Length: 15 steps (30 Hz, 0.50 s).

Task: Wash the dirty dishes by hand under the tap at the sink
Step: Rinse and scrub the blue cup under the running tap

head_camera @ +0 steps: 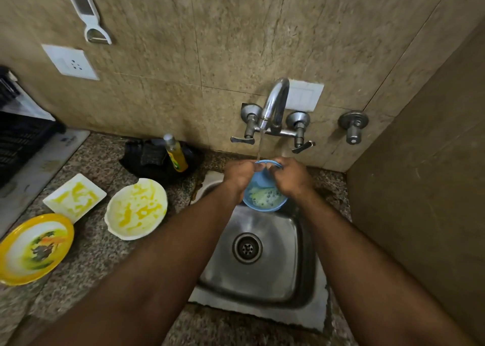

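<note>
A small blue bowl [265, 200] with foamy greenish water in it is held over the steel sink [262, 275], under the running tap [274, 104]. My left hand [240, 174] grips its left rim and my right hand [292, 176] grips its right rim, fingers meeting at the far edge where the water stream lands. On the counter to the left lie three dirty dishes: a white round bowl [136, 209] smeared yellow, a white square dish [74, 197] smeared yellow, and a yellow-rimmed plate [35, 248] with food remains.
A yellow dish-soap bottle [176, 153] stands in a black holder with a scrub pad [152, 155] behind the bowls. A black crate [21, 138] sits at far left. Tap handles [301, 146] project from the wall; a brown side wall [420, 188] closes the right.
</note>
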{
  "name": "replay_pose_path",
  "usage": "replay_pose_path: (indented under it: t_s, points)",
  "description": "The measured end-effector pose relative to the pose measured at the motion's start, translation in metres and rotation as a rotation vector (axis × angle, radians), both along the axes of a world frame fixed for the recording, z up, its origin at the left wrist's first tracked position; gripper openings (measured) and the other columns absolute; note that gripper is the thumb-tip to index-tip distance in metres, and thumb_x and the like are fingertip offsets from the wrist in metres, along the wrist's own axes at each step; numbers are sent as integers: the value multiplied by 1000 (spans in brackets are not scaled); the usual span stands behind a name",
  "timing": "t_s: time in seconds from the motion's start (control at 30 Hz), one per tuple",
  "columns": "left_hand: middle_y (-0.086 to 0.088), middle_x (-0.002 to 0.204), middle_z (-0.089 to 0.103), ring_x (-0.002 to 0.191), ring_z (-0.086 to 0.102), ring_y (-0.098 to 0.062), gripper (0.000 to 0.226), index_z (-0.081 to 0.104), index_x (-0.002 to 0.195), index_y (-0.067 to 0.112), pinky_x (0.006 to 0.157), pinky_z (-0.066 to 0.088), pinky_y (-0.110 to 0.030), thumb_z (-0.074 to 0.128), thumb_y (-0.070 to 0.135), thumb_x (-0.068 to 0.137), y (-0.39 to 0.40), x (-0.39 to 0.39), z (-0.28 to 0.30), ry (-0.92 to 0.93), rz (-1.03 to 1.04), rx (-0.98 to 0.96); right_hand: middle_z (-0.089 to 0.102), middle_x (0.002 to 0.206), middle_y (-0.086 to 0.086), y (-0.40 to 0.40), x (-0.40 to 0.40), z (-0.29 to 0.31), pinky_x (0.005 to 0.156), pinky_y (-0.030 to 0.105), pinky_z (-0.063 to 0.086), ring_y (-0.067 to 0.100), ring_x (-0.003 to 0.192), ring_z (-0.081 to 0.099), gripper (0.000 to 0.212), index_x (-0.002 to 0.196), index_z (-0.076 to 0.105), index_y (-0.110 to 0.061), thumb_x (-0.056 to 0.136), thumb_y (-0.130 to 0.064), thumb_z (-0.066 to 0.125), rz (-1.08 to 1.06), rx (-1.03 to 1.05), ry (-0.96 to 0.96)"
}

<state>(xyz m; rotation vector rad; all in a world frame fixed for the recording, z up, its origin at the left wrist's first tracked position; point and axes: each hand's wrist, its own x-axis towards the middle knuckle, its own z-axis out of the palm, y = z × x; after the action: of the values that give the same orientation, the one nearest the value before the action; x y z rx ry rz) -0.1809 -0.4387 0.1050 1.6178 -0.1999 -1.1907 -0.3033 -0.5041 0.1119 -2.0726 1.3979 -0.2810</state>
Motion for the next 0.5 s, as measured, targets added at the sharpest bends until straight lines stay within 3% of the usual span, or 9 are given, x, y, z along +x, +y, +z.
replay_pose_path:
  t_s: [0.1,0.23,0.37,0.5]
  points:
    - [-14,87,77,79,76,-34,38,73,82,8,77,65,-51,80,26,50,0,1,0,-44,102,105,76,104,0,10,5,-11,84,38,56,28,96,70,32,110,73,-32,95,-48,51,-117,-34,1]
    - [-12,90,77,83,75,-34,48,75,88,8,80,64,-55,74,30,45,-5,2,-16,-78,150,87,74,113,6,15,8,-21,84,37,53,32,104,68,33,115,73,-26,99,-43,50,-205,-41,-20]
    - [-8,88,77,84,75,-30,32,77,83,10,81,65,-47,82,27,56,-7,-1,-14,-84,150,63,75,111,5,13,9,-22,82,37,54,32,102,69,34,115,72,-28,97,-45,49,-219,-86,-21]
    - [-18,98,78,85,75,-34,15,79,86,7,83,64,-54,78,11,72,-12,-1,-11,9,188,27,74,110,6,9,10,-19,75,35,47,33,101,68,30,113,72,-28,98,-41,49,-265,-94,-11]
